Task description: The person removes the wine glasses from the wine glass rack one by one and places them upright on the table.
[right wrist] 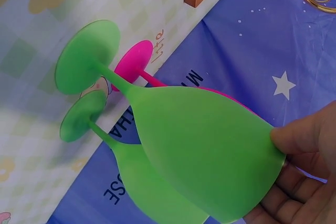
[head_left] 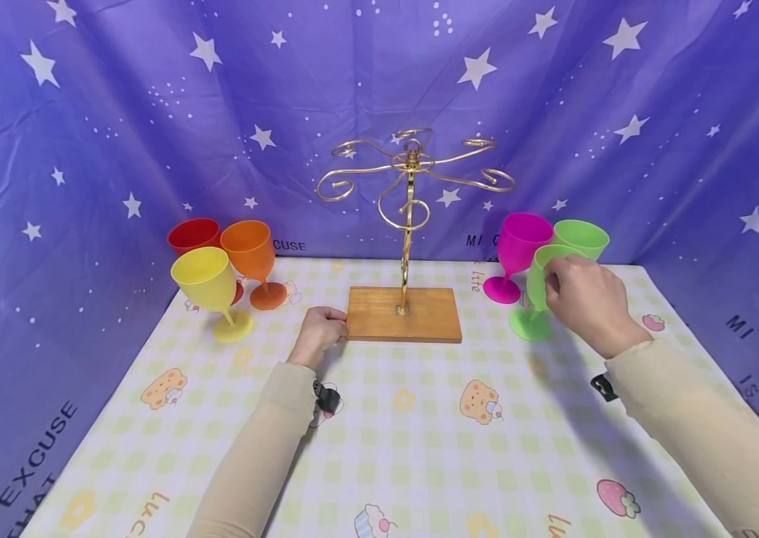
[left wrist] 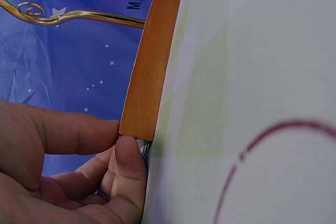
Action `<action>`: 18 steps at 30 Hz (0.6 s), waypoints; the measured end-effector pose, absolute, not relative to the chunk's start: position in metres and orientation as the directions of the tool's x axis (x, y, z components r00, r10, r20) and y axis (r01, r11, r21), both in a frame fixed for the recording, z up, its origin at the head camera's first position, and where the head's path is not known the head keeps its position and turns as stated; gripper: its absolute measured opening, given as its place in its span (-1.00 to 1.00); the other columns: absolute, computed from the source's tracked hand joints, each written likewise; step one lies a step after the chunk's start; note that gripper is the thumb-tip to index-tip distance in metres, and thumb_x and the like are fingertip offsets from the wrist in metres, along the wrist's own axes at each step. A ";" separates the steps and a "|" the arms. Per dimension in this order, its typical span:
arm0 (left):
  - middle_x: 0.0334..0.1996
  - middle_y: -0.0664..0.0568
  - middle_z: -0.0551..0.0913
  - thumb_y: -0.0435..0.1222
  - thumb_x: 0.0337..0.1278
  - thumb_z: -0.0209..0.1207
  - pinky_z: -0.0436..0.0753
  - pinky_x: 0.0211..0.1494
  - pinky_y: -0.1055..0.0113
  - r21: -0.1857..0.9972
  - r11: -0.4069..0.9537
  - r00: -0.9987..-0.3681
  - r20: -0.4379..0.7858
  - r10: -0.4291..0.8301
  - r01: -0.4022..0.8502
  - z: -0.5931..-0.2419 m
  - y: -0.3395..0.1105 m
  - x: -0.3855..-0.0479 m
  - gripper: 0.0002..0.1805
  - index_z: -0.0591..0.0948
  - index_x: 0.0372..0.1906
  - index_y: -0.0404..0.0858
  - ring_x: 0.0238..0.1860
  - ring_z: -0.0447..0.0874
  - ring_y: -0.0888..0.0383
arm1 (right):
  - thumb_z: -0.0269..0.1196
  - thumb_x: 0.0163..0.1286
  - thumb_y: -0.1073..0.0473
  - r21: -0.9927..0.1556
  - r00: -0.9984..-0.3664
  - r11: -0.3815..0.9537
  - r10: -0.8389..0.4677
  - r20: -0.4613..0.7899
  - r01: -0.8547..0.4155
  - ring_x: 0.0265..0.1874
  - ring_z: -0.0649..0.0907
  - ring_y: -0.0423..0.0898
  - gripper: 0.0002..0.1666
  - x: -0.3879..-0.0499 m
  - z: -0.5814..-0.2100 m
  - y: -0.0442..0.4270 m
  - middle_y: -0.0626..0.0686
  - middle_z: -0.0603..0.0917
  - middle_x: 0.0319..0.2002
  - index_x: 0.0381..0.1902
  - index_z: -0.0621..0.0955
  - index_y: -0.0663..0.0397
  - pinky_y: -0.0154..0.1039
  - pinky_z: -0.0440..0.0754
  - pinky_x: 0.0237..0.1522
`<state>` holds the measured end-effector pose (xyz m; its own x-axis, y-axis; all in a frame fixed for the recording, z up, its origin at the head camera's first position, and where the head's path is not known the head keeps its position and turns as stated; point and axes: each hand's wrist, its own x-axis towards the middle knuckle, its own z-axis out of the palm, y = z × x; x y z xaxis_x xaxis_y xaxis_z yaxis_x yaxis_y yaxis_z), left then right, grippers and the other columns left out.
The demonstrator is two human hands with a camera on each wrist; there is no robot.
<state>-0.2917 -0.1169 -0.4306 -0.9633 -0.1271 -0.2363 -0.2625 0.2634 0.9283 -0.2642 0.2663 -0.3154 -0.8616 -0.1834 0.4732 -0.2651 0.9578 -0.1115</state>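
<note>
A gold metal stand (head_left: 409,246) with several curled arms rises from a rectangular wooden base (head_left: 379,314). My left hand (head_left: 320,334) is at the front left corner of that base. In the left wrist view its thumb and a curled finger (left wrist: 131,156) grip the corner's end. My right hand (head_left: 588,299) pinches the rim of the nearer green plastic goblet (right wrist: 199,145), thumb (right wrist: 299,135) on the outside. This goblet is about upright, its round foot (head_left: 530,325) at the tabletop; whether it touches I cannot tell. Behind it stand another green goblet (head_left: 581,235) and a magenta goblet (head_left: 517,250).
On the left are a yellow goblet (head_left: 205,276), an orange goblet (head_left: 248,250) and a red goblet (head_left: 193,233), close together. A checked cloth (head_left: 406,448) with printed cartoons covers the table. Purple star-patterned curtains (head_left: 352,67) enclose the back and sides.
</note>
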 end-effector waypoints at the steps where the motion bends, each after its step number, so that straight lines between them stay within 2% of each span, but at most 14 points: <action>1: -0.37 -0.11 0.59 -0.59 -0.07 0.13 0.57 -0.41 0.37 0.929 0.263 -0.964 -0.236 -0.127 -0.262 -0.431 -0.117 -0.292 -0.74 0.60 -0.18 -0.44 -0.48 0.54 0.14 | 0.07 0.14 0.33 -0.112 -0.861 0.957 -0.184 0.473 -0.267 -0.54 0.53 0.18 -0.83 -0.264 -0.315 0.266 0.10 0.53 -0.50 -0.40 0.62 0.12 0.14 0.41 -0.61; 18: -0.33 -0.12 0.57 -0.59 -0.05 0.14 0.60 -0.38 0.37 0.923 0.247 -0.953 -0.267 -0.139 -0.295 -0.430 -0.116 -0.294 -0.75 0.60 -0.18 -0.42 -0.47 0.52 0.15 | 0.07 0.18 0.29 -0.119 -0.869 0.959 -0.177 0.461 -0.259 -0.53 0.56 0.17 -0.80 -0.262 -0.314 0.264 0.11 0.57 -0.45 -0.34 0.64 0.13 0.14 0.43 -0.60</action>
